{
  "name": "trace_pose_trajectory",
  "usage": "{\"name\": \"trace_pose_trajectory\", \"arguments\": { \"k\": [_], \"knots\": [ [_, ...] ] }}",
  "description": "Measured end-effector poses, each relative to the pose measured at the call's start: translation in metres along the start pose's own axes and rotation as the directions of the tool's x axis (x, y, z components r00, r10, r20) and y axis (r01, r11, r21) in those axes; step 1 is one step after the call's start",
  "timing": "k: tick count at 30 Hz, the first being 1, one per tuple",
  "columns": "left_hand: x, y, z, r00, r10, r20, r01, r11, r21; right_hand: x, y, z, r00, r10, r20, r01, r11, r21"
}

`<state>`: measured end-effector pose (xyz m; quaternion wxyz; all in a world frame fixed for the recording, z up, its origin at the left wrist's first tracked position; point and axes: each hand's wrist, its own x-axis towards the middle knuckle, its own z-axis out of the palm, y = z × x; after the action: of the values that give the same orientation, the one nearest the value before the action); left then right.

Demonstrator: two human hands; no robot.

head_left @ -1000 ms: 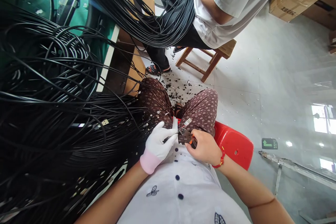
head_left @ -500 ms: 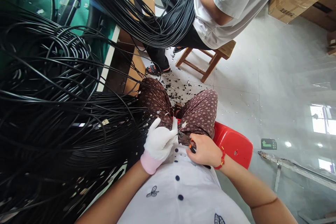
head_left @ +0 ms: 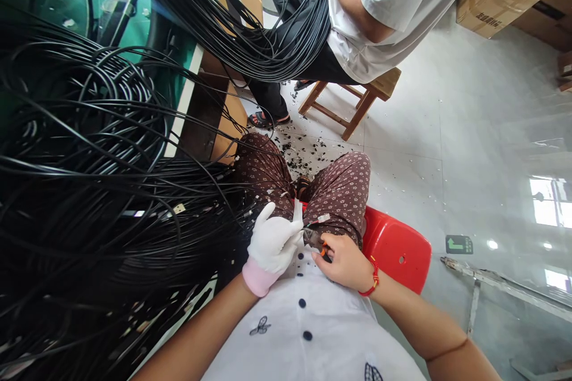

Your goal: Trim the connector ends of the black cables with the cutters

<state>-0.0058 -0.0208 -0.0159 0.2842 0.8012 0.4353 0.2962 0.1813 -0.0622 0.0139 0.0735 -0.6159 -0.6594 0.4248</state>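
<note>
My left hand [head_left: 273, 244], in a white glove with a pink cuff, is pinched closed over my lap, its thumb raised. Thin wires [head_left: 311, 223] run from its fingertips to a small white connector [head_left: 324, 218]. A white strip [head_left: 298, 209] stands up by the gloved fingers; I cannot tell what it is. In my bare right hand [head_left: 346, 261] is a pair of cutting pliers [head_left: 315, 239] with black and orange handles. The jaws lie right by the gloved fingertips, just below the wires. Whether they touch the wires is hidden.
Masses of black cables [head_left: 89, 190] spread over the green-topped table [head_left: 187, 80] at left. A co-worker [head_left: 402, 6] sits ahead on a wooden stool [head_left: 357, 104], cables across the lap. Black scraps [head_left: 301, 158] litter the floor. Cardboard boxes [head_left: 491, 3] stand at far right.
The white connector has swung slightly right and down, and its wires show more clearly. My right hand with the pliers has shifted a little left.
</note>
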Motion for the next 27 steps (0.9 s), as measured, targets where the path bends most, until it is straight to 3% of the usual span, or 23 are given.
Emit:
{"name": "trace_pose_trajectory", "arguments": {
  "k": [5, 7, 9, 12, 14, 16, 19, 21, 25, 27],
  "knots": [
    [0.000, 0.003, -0.002, 0.997, -0.067, -0.033, 0.064, 0.994, -0.091, 0.015, 0.006, -0.012, 0.977, 0.102, -0.189, -0.025, 0.928, 0.372],
    [0.001, 0.004, -0.004, 0.999, -0.037, -0.016, 0.036, 0.996, -0.084, 0.025, 0.007, -0.013, 0.968, 0.163, -0.189, -0.024, 0.814, 0.580],
    [0.002, 0.004, -0.005, 1.000, -0.003, 0.000, 0.003, 0.998, -0.070, 0.034, 0.007, -0.011, 0.972, 0.212, -0.104, -0.058, 0.642, 0.765],
    [0.002, 0.005, -0.006, 1.000, -0.017, 0.023, 0.019, 0.996, -0.082, 0.043, 0.003, -0.006, 0.985, 0.174, 0.022, -0.098, 0.446, 0.890],
    [0.002, 0.006, -0.008, 0.993, -0.101, 0.062, 0.108, 0.985, -0.133, 0.044, 0.001, -0.006, 0.991, 0.133, 0.006, -0.065, 0.446, 0.892],
    [0.006, 0.010, -0.011, 0.961, -0.223, 0.167, 0.257, 0.939, -0.226, 0.044, -0.001, -0.009, 0.993, 0.106, -0.054, -0.007, 0.510, 0.860],
    [0.015, 0.016, -0.016, 0.844, -0.330, 0.423, 0.498, 0.775, -0.389, 0.043, -0.002, -0.015, 0.989, 0.085, -0.125, 0.051, 0.592, 0.805],
    [0.020, 0.018, -0.019, 0.796, -0.322, 0.513, 0.572, 0.676, -0.465, 0.044, -0.002, -0.015, 0.987, 0.082, -0.136, 0.064, 0.582, 0.811],
    [0.019, 0.014, -0.017, 0.839, -0.324, 0.436, 0.531, 0.663, -0.528, 0.048, -0.002, -0.010, 0.992, 0.061, -0.107, 0.060, 0.517, 0.854],
    [0.013, 0.008, -0.013, 0.853, -0.354, 0.384, 0.513, 0.704, -0.491, 0.047, -0.002, -0.010, 0.985, 0.081, -0.149, 0.076, 0.576, 0.814]
  ]
}}
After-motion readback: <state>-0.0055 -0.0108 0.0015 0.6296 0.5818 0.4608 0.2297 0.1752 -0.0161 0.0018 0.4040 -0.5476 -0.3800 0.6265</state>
